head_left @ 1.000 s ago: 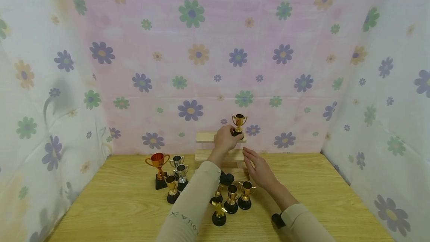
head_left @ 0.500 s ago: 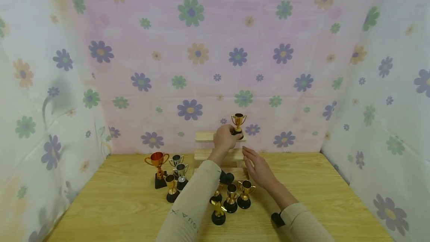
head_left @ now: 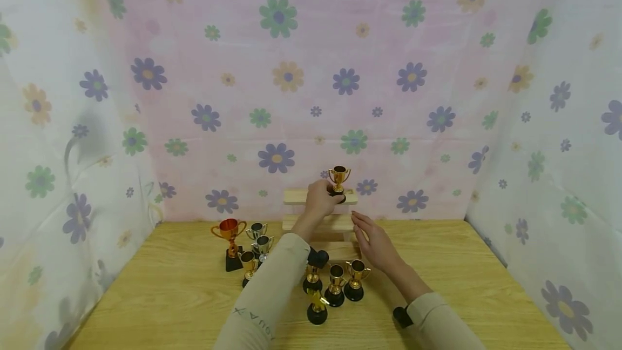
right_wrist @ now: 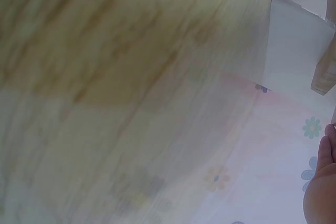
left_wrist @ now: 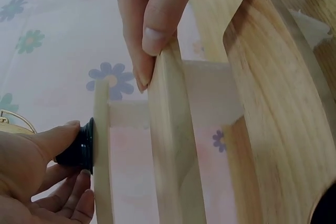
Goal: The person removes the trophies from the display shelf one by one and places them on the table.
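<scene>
My left hand (head_left: 320, 199) holds a small gold trophy cup (head_left: 339, 175) by its black base, upright at the top board of a stepped wooden stand (head_left: 296, 197). In the left wrist view, thumb and fingers sit around the black base (left_wrist: 79, 148), which meets the board's surface. My right hand (head_left: 374, 242) rests its straight fingertips on the right end of the middle board (left_wrist: 176, 129). Only part of that hand shows at the right edge of the right wrist view.
Left of the stand are a large orange-red trophy (head_left: 230, 231), two silver cups (head_left: 263, 246) and a gold cup (head_left: 248, 263), partly behind my sleeve. In front stand several gold cups (head_left: 336, 280) and a star trophy (head_left: 317, 307). Flowered cloth (head_left: 291, 123) surrounds the wooden table (head_left: 461, 274).
My left hand has shifted the gold trophy cup slightly left along the top board in the last half second. The right hand stays at the middle board.
</scene>
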A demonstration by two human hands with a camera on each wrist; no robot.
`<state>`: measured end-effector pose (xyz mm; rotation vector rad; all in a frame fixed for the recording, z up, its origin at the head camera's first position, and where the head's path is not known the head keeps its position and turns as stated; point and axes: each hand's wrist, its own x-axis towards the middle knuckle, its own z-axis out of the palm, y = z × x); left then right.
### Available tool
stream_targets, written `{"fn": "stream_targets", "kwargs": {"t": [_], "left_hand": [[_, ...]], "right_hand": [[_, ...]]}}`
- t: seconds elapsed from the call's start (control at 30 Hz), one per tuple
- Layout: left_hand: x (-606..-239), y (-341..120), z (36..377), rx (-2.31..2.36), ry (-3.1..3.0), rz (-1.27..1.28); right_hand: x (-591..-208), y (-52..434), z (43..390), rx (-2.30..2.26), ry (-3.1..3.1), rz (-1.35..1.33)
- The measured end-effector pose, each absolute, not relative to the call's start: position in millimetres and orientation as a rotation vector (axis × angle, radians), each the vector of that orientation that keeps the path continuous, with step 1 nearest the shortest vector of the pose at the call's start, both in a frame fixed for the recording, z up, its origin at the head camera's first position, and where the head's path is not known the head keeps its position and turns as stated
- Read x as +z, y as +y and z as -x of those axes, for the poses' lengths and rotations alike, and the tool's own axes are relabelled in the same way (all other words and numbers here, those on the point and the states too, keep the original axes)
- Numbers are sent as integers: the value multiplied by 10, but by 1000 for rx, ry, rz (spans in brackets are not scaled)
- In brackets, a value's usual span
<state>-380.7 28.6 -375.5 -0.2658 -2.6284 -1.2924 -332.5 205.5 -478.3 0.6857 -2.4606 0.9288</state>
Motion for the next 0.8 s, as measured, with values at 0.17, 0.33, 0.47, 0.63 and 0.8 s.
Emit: {"fn": "stream_targets", "kwargs": {"t": [0.17,0.33,0.47,0.63,0.8], "left_hand": [[-3739,178,3802,-1311,-2635,262],[-3721,103,3790,-1325,-2640,279],[-3710,55,3759,-1327,-2648,304],[-3700,13,3725,-1317,-2672,313],[-3704,-34,3697,-1320,-2684,325]], "right_hand": [[-4787,2048,3319,931,-2450,-687],[-4798,2054,3333,926,-2449,-692],[-4806,2055,3334,931,-2447,-698],[-4815,2053,3335,932,-2445,-700],[-4813,2060,3334,928,-2456,-692]]}}
